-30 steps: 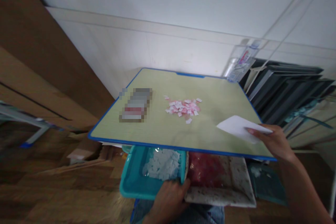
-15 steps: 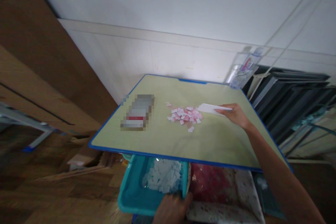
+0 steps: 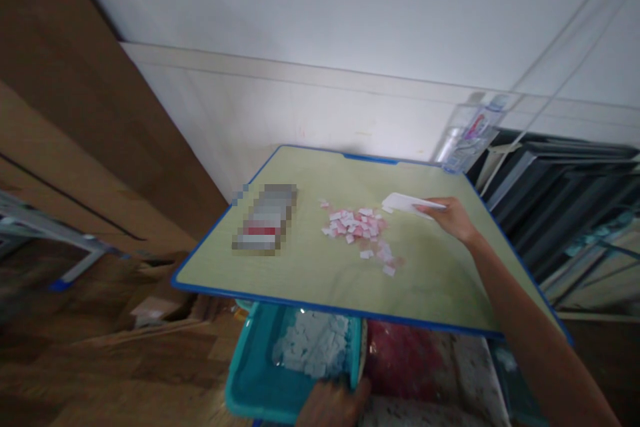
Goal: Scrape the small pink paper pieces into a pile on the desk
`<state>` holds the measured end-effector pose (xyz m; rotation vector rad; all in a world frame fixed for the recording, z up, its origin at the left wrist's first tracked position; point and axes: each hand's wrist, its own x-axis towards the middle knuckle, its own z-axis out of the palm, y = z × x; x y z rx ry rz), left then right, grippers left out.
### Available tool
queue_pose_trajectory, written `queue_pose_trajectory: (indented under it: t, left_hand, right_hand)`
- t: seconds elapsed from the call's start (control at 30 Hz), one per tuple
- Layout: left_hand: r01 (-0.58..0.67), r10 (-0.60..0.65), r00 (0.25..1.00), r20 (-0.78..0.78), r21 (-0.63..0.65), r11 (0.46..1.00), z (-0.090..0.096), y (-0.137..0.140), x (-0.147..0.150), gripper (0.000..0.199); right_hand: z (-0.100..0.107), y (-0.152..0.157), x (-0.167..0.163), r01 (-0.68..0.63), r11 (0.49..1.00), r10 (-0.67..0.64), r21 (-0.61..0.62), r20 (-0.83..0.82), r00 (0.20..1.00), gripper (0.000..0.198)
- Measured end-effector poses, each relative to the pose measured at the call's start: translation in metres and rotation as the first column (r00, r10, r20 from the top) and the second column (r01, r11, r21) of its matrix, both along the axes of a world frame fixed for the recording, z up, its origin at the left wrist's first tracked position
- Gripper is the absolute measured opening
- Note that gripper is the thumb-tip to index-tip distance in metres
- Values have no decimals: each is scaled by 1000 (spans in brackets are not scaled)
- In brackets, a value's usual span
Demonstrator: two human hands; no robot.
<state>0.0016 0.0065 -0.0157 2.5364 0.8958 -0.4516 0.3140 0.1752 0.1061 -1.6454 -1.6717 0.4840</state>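
well inside table's edge (image 3: pixel 300 304), right grip (image 3: pixel 453 219) pinching card (image 3: pixel 407 203) by scraps (image 3: pixel 354 223), left grip (image 3: pixel 334 404) unclear

Table (image 3: pixel 310 280) had pale green top, blue rim. Pixelated oblong object (image 3: pixel 267 217) lay at left. Small white and pink pieces (image 3: pixel 353 223) lay heaped mid-table, a few scattered nearer. Clear bottle (image 3: pixel 473 140) stood at far right corner.

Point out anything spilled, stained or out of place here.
A few small pieces lie strayed from the pink-and-white pile, nearer the front edge of the table, so they look scattered. Below, the whitish tray beside the teal basin has dark blotches, which look like stains or dirt.
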Motion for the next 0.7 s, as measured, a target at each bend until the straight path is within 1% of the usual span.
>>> queue_pose_trajectory:
  t: [0.1,0.27,0.33,0.43,0.47,0.6,0.63,0.7]
  left_hand:
    - [-8,8,1000,4,-7,1000,3,1,0,39]
    - [-33,34,999,36,-47,998,11,1,-1,37]
    - [-51,53,998,39,-60,997,13,1,-1,38]
    - [-69,72,996,47,-69,995,13,0,-2,38]
    - [-75,78,996,49,-70,995,13,-1,-2,38]
    - [-99,102,993,66,-53,994,12,-4,-3,44]
    - [-103,106,992,69,-49,993,12,-4,-3,43]
    - [-111,114,991,67,-51,993,13,-5,-2,39]
  right_hand:
    - [2,-14,10,-8,999,8,-36,6,1000,42]
    - [8,-57,29,31,996,-30,-85,12,999,42]
    - [10,-76,33,32,990,-32,-135,2,999,39]
    - [15,-99,34,1,977,-2,-212,-6,1000,34]
    - [17,-104,34,-2,979,1,-206,-2,1000,33]
    - [25,-117,31,27,993,-25,-115,18,1000,30]
    - [27,-118,31,14,992,-12,-122,19,1000,29]
    - [27,-121,30,-27,983,31,-179,19,999,29]
